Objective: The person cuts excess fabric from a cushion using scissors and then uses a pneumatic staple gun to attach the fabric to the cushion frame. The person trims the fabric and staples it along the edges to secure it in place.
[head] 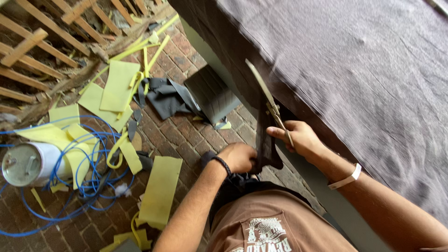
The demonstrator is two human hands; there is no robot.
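bare brick floor (179,135) between foam scraps (161,189) and fabric-covered frame (326,60)

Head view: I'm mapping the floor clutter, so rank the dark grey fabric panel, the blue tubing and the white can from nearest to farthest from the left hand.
1. Dark grey fabric panel: on the bricks just beyond the left hand.
2. Blue tubing: coiled well off to its left.
3. White can: farthest, at the left edge, within the tubing.
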